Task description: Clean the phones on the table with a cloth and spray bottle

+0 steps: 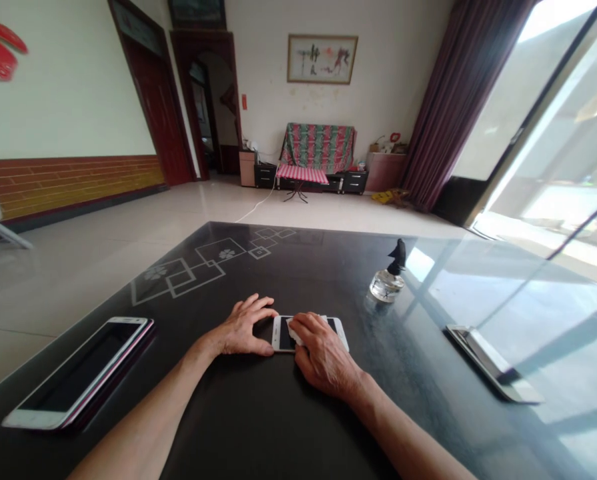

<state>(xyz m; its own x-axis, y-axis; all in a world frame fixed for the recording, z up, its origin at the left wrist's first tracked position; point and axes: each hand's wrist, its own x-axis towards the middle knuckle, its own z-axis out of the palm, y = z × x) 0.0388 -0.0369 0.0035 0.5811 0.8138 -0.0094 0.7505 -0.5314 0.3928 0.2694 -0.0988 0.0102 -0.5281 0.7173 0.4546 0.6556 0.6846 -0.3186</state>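
Note:
A white smartphone (284, 335) lies flat on the dark glossy table (228, 407), its black screen facing up. At the phone's left end is my left hand (245, 327), its fingers spread and the thumb and a fingertip against the edge. My right hand (323, 351) rests over the middle of the screen, fingers closed on a white wipe (294, 331) pressed to the glass. Most of the wipe is hidden under those fingers. Beyond my right hand stands a clear spray bottle (388, 283) with a black trigger head.
More phones lie at the left (85, 373), seemingly stacked, and another phone (495, 367) lies at the right under window glare. Past the table's far edge are a cloth-covered object (318, 147), a small pink-striped table (303, 175) and a purple curtain (458, 100).

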